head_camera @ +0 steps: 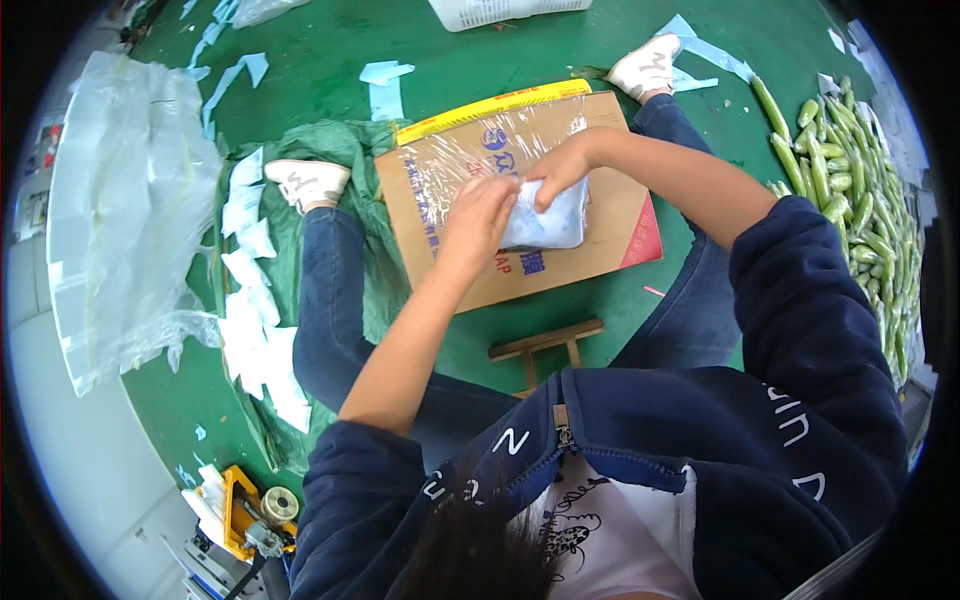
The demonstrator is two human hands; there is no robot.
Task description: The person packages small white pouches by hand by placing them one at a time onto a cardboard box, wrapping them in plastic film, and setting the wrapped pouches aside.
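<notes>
A small pale blue-and-white package (556,221) sits on a printed cardboard box (592,259) between my knees. Clear plastic film (442,161) is spread over the box's upper part and runs up against the package. My left hand (478,214) grips the package's left side, fingers together and thumb hidden. From the upper right, my right hand (564,166) reaches over the top of the package, thumb pointing down, and pinches film there. The fingertips of both hands almost meet, and the exact hold is partly hidden. A long yellow carton (491,111) lies along the box's far edge.
Plastic-wrapped green vegetables (855,187) are piled at the right. White packets (255,322) lie on green sheeting (375,277) at the left, near a large translucent plastic stack (135,210). A wooden stool (547,341), tape dispenser (259,517) and white basket (502,13) stand around.
</notes>
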